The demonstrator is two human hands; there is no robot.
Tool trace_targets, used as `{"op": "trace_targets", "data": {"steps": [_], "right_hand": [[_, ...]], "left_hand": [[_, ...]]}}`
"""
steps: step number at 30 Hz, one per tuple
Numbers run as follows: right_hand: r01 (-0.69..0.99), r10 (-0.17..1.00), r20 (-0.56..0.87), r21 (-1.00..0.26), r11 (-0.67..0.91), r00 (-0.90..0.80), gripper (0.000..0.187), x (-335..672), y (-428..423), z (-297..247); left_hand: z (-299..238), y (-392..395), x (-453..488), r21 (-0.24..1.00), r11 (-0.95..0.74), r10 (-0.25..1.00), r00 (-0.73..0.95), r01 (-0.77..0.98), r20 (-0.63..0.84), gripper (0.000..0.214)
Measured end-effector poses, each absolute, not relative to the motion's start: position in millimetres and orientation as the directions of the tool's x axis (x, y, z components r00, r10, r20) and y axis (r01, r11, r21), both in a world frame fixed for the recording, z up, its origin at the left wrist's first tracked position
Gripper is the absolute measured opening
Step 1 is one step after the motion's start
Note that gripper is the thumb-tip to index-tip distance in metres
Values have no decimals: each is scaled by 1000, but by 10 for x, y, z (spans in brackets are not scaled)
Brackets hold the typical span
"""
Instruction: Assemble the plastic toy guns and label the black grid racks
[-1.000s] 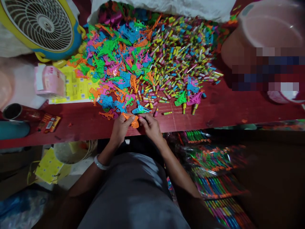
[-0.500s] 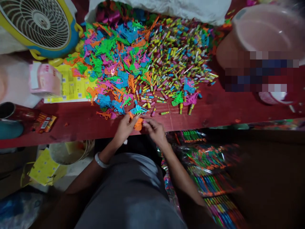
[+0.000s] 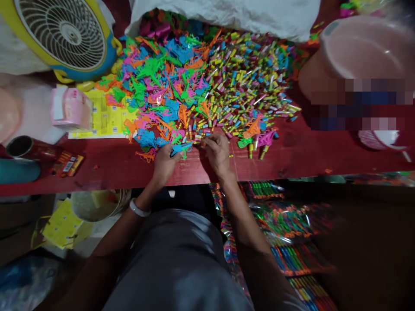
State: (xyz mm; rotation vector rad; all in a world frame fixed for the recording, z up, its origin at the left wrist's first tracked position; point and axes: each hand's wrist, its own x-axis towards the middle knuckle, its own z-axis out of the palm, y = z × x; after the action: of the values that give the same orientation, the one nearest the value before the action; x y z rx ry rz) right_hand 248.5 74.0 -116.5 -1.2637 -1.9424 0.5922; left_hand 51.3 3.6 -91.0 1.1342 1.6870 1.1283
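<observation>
My left hand (image 3: 164, 164) is closed at the table's front, gripping a blue plastic toy piece (image 3: 182, 148) between thumb and fingers. Right beside it, my right hand (image 3: 218, 153) has its fingertips pinched on a small striped tube (image 3: 196, 143), mostly hidden by the fingers. The tube's end points toward the blue piece; whether they touch I cannot tell. Beyond my hands lies a heap of orange, green, pink and blue plastic pieces (image 3: 152, 69), adjoining a heap of small striped tubes (image 3: 246, 77). An orange piece (image 3: 253, 126) lies with a green piece (image 3: 244, 142) and a pink piece (image 3: 266, 137) to the right.
A yellow-and-blue fan (image 3: 112, 54) stands at the back left, near a pink box (image 3: 73, 108) on yellow printed sheets (image 3: 100, 113). A large pink tub (image 3: 311, 65) is at the right. Below the red table (image 3: 308, 160) are bagged colourful items (image 3: 285, 220) and a bucket (image 3: 97, 207).
The orange piece has left my hands; one now lies in the right-hand group. My left hand has taken the blue piece from the table. My right hand has moved forward to the tubes.
</observation>
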Motion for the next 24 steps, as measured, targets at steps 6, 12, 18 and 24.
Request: {"op": "trace_targets", "data": {"steps": [6, 12, 18, 24], "right_hand": [[370, 946, 200, -883, 287, -256, 27, 2278, 289, -1007], [346, 954, 41, -927, 148, -298, 26, 2040, 25, -1047], [566, 867, 260, -671, 479, -425, 10, 2088, 2, -1041], [411, 881, 163, -837, 361, -444, 32, 2040, 8, -991]], "left_hand": [[-767, -135, 426, 898, 244, 895, -273, -367, -354, 31], [-835, -183, 588, 869, 265, 892, -236, -417, -386, 37], [-775, -282, 577, 922, 251, 924, -212, -296, -319, 48], [-893, -321, 434, 917, 214, 876, -350, -336, -333, 33]]}}
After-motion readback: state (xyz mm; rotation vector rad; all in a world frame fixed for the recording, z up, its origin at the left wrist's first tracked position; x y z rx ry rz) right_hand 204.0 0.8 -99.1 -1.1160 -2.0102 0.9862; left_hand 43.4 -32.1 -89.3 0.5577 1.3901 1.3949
